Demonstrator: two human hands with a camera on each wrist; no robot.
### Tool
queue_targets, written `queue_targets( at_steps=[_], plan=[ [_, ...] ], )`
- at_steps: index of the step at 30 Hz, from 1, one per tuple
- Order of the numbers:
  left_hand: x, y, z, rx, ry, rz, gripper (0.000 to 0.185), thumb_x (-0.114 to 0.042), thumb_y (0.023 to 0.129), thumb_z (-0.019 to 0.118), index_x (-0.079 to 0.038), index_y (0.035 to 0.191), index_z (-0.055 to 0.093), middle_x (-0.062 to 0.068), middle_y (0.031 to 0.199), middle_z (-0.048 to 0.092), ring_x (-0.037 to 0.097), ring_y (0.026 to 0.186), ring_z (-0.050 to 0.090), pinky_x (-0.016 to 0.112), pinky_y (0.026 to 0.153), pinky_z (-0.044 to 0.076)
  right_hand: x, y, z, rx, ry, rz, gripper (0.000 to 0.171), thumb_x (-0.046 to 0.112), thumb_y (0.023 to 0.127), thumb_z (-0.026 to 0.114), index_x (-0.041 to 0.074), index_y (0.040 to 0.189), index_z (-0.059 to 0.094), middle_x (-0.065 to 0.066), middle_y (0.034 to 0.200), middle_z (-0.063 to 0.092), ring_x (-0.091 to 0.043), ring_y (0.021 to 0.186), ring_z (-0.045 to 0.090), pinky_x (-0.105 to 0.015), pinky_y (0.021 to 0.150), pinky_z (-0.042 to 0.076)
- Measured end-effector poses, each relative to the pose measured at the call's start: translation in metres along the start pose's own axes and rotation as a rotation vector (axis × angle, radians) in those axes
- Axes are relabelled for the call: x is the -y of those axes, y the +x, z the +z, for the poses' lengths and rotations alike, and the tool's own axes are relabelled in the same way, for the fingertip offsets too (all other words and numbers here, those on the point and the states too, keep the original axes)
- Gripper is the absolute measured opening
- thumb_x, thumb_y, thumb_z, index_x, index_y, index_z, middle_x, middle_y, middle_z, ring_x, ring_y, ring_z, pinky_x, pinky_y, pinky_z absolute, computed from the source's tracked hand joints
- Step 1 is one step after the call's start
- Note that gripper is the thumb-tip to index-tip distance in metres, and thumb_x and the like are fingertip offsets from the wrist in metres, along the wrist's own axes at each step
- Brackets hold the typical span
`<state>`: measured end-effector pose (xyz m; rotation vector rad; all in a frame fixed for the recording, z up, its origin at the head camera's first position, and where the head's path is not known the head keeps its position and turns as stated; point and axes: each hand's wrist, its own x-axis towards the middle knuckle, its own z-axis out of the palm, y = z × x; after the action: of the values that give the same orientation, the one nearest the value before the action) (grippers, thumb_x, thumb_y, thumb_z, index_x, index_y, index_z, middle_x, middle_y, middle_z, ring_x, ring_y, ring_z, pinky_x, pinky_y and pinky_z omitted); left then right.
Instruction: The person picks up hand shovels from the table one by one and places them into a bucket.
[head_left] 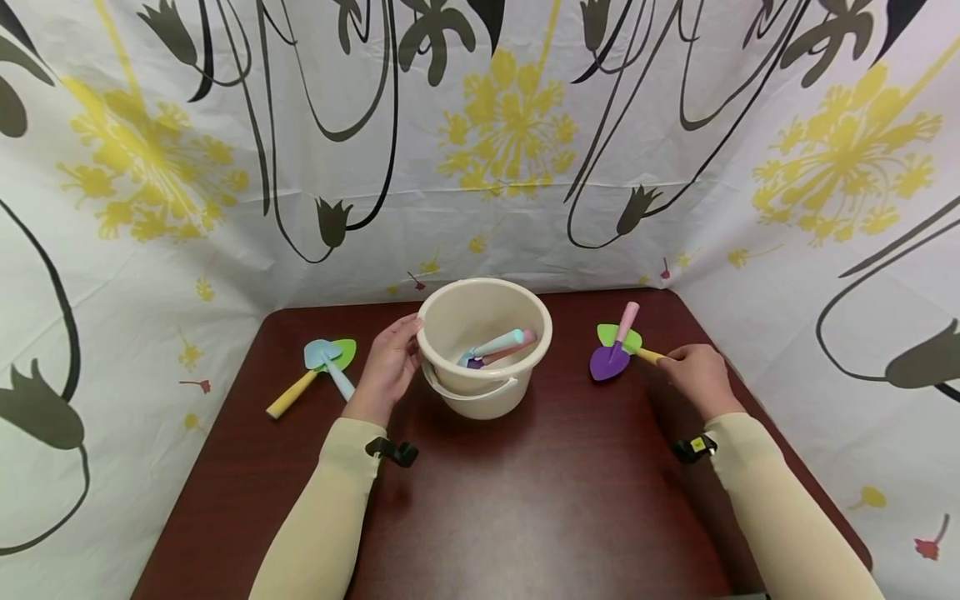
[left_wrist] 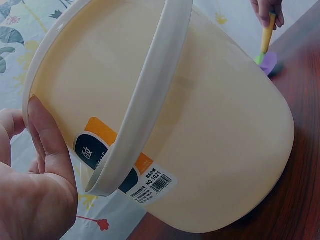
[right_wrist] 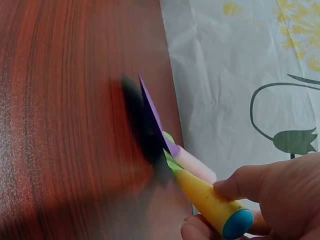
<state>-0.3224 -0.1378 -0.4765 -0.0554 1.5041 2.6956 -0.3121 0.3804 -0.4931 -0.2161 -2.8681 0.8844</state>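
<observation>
Pinching the cream bucket (head_left: 487, 406) by its rim in the left hand (head_left: 386, 367), tippable by a tug. Pinching the yellow-handled green trowel (head_left: 649, 356), right of it, in the right hand (head_left: 699, 379); liable, if tilted, to drop the pink-handled purple trowel (head_left: 613, 354) (merely crossing it, seemingly).

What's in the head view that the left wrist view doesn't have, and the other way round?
Only the head view shows the tools inside the bucket and the light-blue trowel and green trowel at the table's left. Only the left wrist view shows the bucket's label with its barcode. Both show the bucket, the left hand gripping its rim, and the right hand pinching a yellow trowel handle.
</observation>
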Motion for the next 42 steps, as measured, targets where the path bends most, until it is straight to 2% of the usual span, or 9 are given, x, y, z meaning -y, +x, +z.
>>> queue_targets(
  at_steps=[13, 20, 24, 28, 31, 35, 37, 40, 42],
  plan=[
    [0.0, 0.0, -0.001, 0.005, 0.002, -0.003, 0.034, -0.018, 0.114, 0.064, 0.001, 0.143, 0.064, 0.008, 0.124, 0.069, 0.018, 0.104, 0.065, 0.021, 0.078, 0.059, 0.003, -0.004, -0.01, 0.022, 0.019, -0.025, 0.035, 0.022, 0.107, 0.07, -0.01, 0.108, 0.08, -0.01, 0.08, 0.077, -0.021, 0.069, 0.066, -0.035, 0.058, 0.053],
    [-0.001, 0.0, -0.001, 0.006, 0.007, -0.003, 0.034, -0.018, 0.114, 0.064, 0.001, 0.143, 0.064, 0.007, 0.123, 0.069, 0.018, 0.105, 0.065, 0.021, 0.079, 0.059, 0.006, -0.005, -0.018, 0.041, 0.064, 0.013, 0.037, 0.02, 0.108, 0.067, -0.015, 0.117, 0.075, -0.021, 0.092, 0.079, -0.02, 0.07, 0.074, -0.034, 0.059, 0.057],
    [-0.001, 0.0, -0.001, 0.007, 0.006, -0.003, 0.034, -0.018, 0.114, 0.064, 0.001, 0.143, 0.064, 0.007, 0.123, 0.07, 0.018, 0.105, 0.064, 0.021, 0.079, 0.059, 0.008, -0.006, -0.021, 0.03, 0.086, 0.035, 0.038, 0.02, 0.108, 0.068, -0.016, 0.12, 0.074, -0.025, 0.096, 0.079, -0.019, 0.072, 0.076, -0.033, 0.06, 0.058],
    [0.0, 0.001, -0.002, 0.008, 0.003, -0.003, 0.034, -0.018, 0.114, 0.064, 0.001, 0.142, 0.064, 0.007, 0.122, 0.07, 0.018, 0.105, 0.064, 0.021, 0.079, 0.059, 0.01, -0.006, -0.023, -0.005, 0.085, 0.035, 0.038, 0.021, 0.108, 0.071, -0.015, 0.119, 0.075, -0.022, 0.09, 0.08, -0.016, 0.07, 0.073, -0.033, 0.058, 0.056],
    [0.0, 0.002, -0.003, 0.007, -0.001, -0.003, 0.033, -0.018, 0.114, 0.064, 0.001, 0.141, 0.065, 0.007, 0.122, 0.07, 0.018, 0.105, 0.065, 0.021, 0.079, 0.059, 0.01, -0.007, -0.025, -0.026, 0.081, 0.026, 0.038, 0.022, 0.108, 0.071, -0.014, 0.118, 0.076, -0.021, 0.089, 0.08, -0.021, 0.072, 0.072, -0.034, 0.058, 0.055],
    [0.0, 0.002, -0.002, 0.001, -0.006, -0.005, 0.031, -0.017, 0.114, 0.064, 0.0, 0.14, 0.066, 0.009, 0.124, 0.069, 0.018, 0.105, 0.065, 0.021, 0.079, 0.059, 0.01, -0.007, -0.026, -0.035, 0.106, 0.024, 0.04, 0.024, 0.11, 0.07, -0.013, 0.122, 0.075, -0.025, 0.1, 0.08, -0.037, 0.086, 0.078, -0.031, 0.06, 0.056],
    [0.0, 0.002, -0.002, -0.002, -0.008, -0.006, 0.03, -0.016, 0.114, 0.064, 0.0, 0.139, 0.066, 0.01, 0.125, 0.069, 0.019, 0.105, 0.065, 0.021, 0.078, 0.059, 0.01, -0.007, -0.027, -0.045, 0.116, 0.023, 0.039, 0.024, 0.11, 0.07, -0.012, 0.123, 0.076, -0.027, 0.103, 0.079, -0.04, 0.091, 0.079, -0.029, 0.06, 0.057],
    [0.0, 0.001, -0.002, -0.006, -0.005, -0.006, 0.03, -0.017, 0.113, 0.065, -0.001, 0.139, 0.067, 0.011, 0.125, 0.069, 0.019, 0.105, 0.065, 0.021, 0.078, 0.059, 0.011, -0.006, -0.029, -0.061, 0.128, 0.018, 0.039, 0.024, 0.109, 0.071, -0.012, 0.123, 0.076, -0.028, 0.104, 0.079, -0.038, 0.091, 0.08, -0.028, 0.06, 0.057],
    [0.0, 0.001, -0.001, -0.005, -0.005, -0.006, 0.03, -0.017, 0.114, 0.065, -0.001, 0.139, 0.067, 0.011, 0.126, 0.069, 0.018, 0.105, 0.065, 0.021, 0.078, 0.059, 0.012, -0.006, -0.03, -0.069, 0.131, 0.018, 0.039, 0.025, 0.109, 0.072, -0.011, 0.123, 0.076, -0.028, 0.104, 0.08, -0.031, 0.086, 0.08, -0.027, 0.06, 0.056]
  ],
)
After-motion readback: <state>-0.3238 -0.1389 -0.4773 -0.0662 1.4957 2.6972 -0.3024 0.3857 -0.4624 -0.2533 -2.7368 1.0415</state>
